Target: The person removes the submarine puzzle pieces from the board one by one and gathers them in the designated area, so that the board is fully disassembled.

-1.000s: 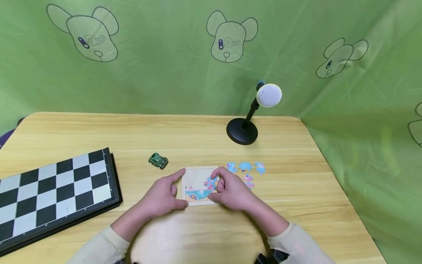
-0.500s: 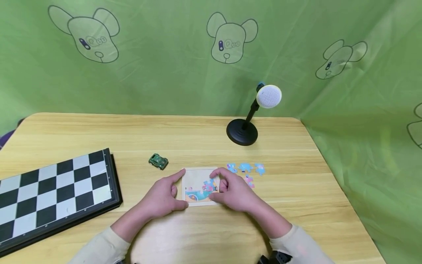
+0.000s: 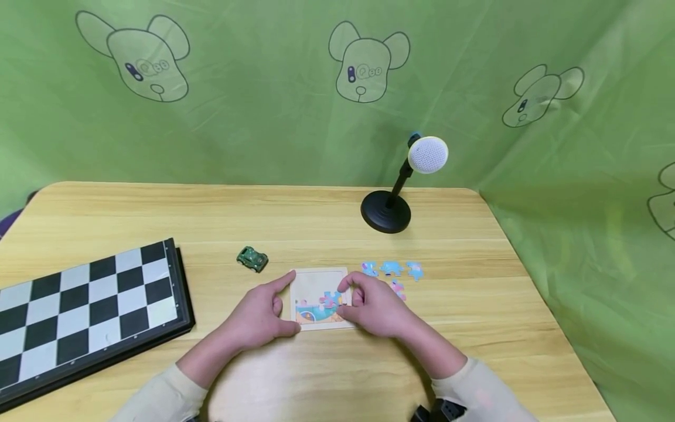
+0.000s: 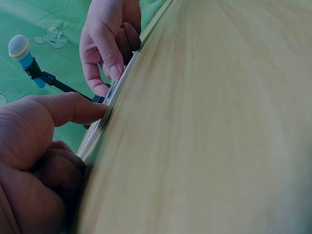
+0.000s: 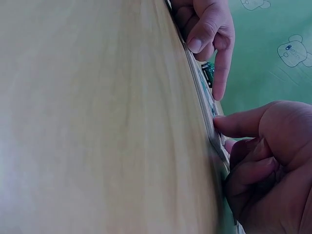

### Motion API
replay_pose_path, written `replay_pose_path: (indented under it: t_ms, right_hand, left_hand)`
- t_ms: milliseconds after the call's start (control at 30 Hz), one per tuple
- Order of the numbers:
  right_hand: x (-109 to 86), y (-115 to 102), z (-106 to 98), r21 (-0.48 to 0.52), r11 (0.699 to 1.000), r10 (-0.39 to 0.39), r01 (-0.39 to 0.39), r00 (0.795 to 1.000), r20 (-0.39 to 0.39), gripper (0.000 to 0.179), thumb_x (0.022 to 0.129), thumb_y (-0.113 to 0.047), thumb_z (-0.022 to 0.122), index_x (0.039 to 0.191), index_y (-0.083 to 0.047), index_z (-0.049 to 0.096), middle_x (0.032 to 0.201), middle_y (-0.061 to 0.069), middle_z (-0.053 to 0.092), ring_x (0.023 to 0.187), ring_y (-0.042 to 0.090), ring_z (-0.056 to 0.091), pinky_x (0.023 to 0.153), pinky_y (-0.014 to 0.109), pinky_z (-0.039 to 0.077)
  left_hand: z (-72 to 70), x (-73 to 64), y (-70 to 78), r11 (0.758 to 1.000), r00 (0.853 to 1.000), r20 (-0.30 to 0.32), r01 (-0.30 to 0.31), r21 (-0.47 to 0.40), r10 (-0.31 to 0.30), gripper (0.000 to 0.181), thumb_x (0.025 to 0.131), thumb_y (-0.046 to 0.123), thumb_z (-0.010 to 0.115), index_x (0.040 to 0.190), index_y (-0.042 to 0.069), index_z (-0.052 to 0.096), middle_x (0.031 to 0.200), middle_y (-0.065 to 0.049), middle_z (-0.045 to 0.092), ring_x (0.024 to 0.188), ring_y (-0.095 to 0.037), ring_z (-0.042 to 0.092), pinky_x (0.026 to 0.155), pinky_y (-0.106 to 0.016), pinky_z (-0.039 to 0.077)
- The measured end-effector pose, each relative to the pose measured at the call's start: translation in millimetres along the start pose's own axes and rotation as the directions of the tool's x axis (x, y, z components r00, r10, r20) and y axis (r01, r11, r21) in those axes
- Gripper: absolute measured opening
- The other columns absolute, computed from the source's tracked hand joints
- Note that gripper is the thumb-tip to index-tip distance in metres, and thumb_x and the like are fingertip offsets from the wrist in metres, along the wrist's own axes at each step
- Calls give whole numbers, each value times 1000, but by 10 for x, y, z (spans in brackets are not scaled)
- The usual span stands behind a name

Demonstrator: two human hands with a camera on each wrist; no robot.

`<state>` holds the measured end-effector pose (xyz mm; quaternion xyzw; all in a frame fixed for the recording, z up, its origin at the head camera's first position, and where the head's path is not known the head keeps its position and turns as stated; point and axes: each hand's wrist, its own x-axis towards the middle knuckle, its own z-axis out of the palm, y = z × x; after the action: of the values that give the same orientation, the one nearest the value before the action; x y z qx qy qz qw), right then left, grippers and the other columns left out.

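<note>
Head view: a green cloth [image 3: 263,138] printed with mouse faces rises behind and to the right of a light wood counter [image 3: 306,223]. At left on the counter lies a black-and-white checkered board [image 3: 95,310], cut off by the view's edge. Far right of centre, a microphone [image 3: 428,155] leans on a black stand [image 3: 387,211] with a round base.

A left hand [image 3: 258,313] and a right hand [image 3: 377,308] flank a square puzzle tray [image 3: 310,286], which lies flat near the middle of the counter. The left fingers are spread wide, forefinger at the tray's far left corner and thumb at the near left one. The right forefinger and thumb bend over the tray's right side, a small gap between them, beside a pink-and-blue piece [image 3: 330,300]; whether they pinch it, I cannot tell. Joined pieces [image 3: 316,313] run along the tray's near side.

Beyond the tray's far left corner sits a green toy car [image 3: 252,258]. Right of the tray lie three blue pieces [image 3: 391,268] in a row, and a pink piece [image 3: 398,289] nearer, beside the right hand.
</note>
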<state>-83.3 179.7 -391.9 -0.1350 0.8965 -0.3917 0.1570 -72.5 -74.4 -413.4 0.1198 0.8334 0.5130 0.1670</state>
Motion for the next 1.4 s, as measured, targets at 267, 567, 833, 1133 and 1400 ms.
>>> replay_pose_path:
  t_ms: [267,567,833,1133,1400]
  right_hand:
    - [-83,-27,-31,11,1000,-28,28,1000,-13,30,85,-16,80,109,-10,62,61,-4,45,53,9,41,60,30,43]
    - [-233,-15,-212,88,992,-92,95,995,-38,31,85,-10,80,109,-7,61,62,-5,39,55,8,36,68,29,45]
    - [-331,121,-413,86,989,-109,117,990,-85,29,84,-8,80,107,-6,62,62,-5,37,56,8,34,67,27,41]
    - [-456,327,-630,60,993,-89,97,988,-128,30,84,-8,81,108,-11,62,62,-4,37,55,9,35,58,27,37]
    - [-563,488,-794,28,997,-67,71,989,-136,31,84,-9,81,109,-10,62,63,-4,37,55,11,36,58,29,37]
  left_hand:
    - [-5,2,-9,1000,1000,3,-1,-11,1,99,69,8,88,154,2,36,52,5,35,44,-10,31,46,-26,31]
    - [4,0,-5,1000,1000,3,2,-15,-2,100,69,8,88,154,2,36,52,5,35,43,-9,31,46,-26,32]
    - [10,-2,-5,1000,1000,-3,5,-19,-5,100,68,7,88,154,2,36,52,5,35,43,-10,30,46,-26,32]
    - [8,-7,4,1000,1000,-1,7,-11,-7,100,68,7,88,154,2,36,52,5,35,43,-10,30,45,-26,32]
    - [9,-1,4,1000,1000,-4,0,-3,0,100,68,8,87,154,1,36,51,5,35,43,-9,30,45,-26,31]
